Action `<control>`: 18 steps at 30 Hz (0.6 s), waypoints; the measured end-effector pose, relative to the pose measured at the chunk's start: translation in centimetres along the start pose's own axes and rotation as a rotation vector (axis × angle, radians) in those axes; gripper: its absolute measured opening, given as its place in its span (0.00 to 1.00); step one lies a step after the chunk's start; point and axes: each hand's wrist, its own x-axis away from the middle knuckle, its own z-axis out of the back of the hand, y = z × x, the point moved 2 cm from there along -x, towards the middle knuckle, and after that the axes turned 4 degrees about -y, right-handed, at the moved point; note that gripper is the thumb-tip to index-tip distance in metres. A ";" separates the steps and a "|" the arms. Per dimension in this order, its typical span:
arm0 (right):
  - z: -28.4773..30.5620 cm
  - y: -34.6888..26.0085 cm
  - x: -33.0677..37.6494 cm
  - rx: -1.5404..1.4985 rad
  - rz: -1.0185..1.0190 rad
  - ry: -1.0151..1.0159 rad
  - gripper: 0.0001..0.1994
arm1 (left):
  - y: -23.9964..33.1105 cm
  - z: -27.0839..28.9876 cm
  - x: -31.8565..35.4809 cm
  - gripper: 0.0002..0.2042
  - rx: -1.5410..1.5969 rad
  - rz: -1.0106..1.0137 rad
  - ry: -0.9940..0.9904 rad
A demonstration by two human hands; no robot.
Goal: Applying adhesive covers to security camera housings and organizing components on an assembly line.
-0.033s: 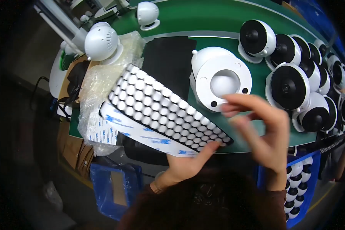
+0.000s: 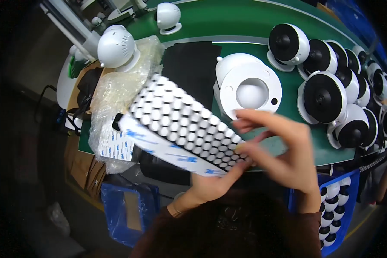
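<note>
My left hand (image 2: pixel 208 187) is closed on the lower right end of a sheet of round white adhesive pads (image 2: pixel 182 118), set in rows on black. A white backing strip with blue print (image 2: pixel 165 152) hangs along the sheet's near edge. My right hand (image 2: pixel 284 148) is over the sheet's right end, its thumb at the last pads and its forefinger apart from the thumb. Just beyond lies a white round-bodied device (image 2: pixel 228 66), its ring-shaped base (image 2: pixel 273 88) turned up. One black dot shows on that base; my right fingers cover its lower left part.
Several white devices with black round fronts (image 2: pixel 322 98) crowd the right of the green table (image 2: pixel 228 30). A black mat (image 2: pixel 187 64) lies behind the sheet. Bubble wrap (image 2: pixel 112 94) and another white device (image 2: pixel 116 47) are at left. Blue bins (image 2: pixel 127 210) stand below the near edge.
My right hand has moved left and down from the device's base to the right end of the pad sheet. The sheet has tilted slightly in my left hand.
</note>
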 end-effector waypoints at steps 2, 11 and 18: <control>-1.1 0.2 -0.1 0.062 0.004 -0.051 0.12 | 0.2 -0.9 0.1 0.14 0.018 0.152 -0.003; 3.5 -0.6 5.0 0.463 -0.049 -0.120 0.10 | 6.1 9.7 3.2 0.07 -0.368 0.024 0.063; 5.2 1.9 6.9 0.687 -0.181 -0.064 0.10 | 1.8 8.7 -0.6 0.14 -1.208 0.366 0.320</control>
